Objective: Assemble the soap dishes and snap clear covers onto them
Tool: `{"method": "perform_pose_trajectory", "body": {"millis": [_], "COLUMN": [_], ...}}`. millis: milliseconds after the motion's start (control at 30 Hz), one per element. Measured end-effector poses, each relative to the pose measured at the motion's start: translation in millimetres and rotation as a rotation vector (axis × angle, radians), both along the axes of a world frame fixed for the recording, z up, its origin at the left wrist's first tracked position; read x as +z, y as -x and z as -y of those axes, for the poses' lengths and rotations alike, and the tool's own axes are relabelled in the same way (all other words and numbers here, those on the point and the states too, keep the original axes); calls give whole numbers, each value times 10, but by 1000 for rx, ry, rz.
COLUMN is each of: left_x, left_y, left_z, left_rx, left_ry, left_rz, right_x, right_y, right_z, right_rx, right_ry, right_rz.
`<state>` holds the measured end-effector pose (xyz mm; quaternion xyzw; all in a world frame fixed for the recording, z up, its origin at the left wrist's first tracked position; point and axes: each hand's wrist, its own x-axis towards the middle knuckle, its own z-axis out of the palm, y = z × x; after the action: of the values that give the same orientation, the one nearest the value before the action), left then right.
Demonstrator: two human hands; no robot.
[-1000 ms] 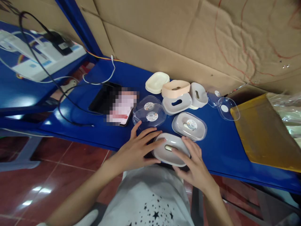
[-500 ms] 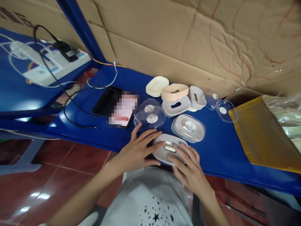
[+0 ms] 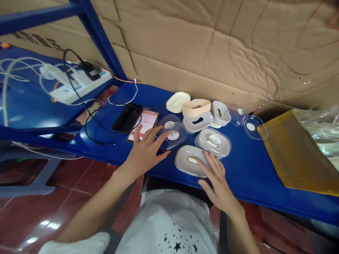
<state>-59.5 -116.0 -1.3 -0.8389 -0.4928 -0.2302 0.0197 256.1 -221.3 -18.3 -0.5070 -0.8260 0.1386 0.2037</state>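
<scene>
A grey oval soap dish with a slot in its middle lies at the front edge of the blue table. My right hand rests its fingertips on the dish's right end, fingers stretched out. My left hand is spread over the clear plastic lids, its fingertips at their left side; whether it presses on them I cannot tell. Just behind the grey dish sits another grey soap dish under a clear lid with a round label.
Behind stand a cream dish, a peach dish and grey dishes. More clear lids lie by a yellow-brown packet. At left are a lit phone, a black phone, cables and a power strip.
My left hand has left the grey soap dish and moved left to the clear lids. My right hand stays on the dish's right end. The view has shifted slightly.
</scene>
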Motion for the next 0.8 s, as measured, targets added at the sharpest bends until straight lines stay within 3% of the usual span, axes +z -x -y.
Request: {"method": "perform_pose_trajectory", "body": {"millis": [100, 200, 267, 333, 533, 800], "left_x": [122, 203, 189, 136, 33, -98], "left_y": [-7, -85, -170, -259, -366, -303], "left_z": [41, 168, 226, 231, 106, 148], "left_rx": [-39, -263, -421, -490, -584, -506], "left_ry": [-13, 124, 245, 333, 467, 487], "left_rz": [140, 257, 264, 269, 316, 299], "right_x": [-46, -70, -66, -50, -27, -71], "right_y": [-71, -113, -137, -165, -167, -52], "right_z": [26, 27, 7, -14, -3, 49], "right_rx": [-86, -187, -252, -284, -123, -155], "right_ry": [-1, 16, 36, 51, 60, -77], "right_rz": [-113, -181, -233, -281, -194, -82]}}
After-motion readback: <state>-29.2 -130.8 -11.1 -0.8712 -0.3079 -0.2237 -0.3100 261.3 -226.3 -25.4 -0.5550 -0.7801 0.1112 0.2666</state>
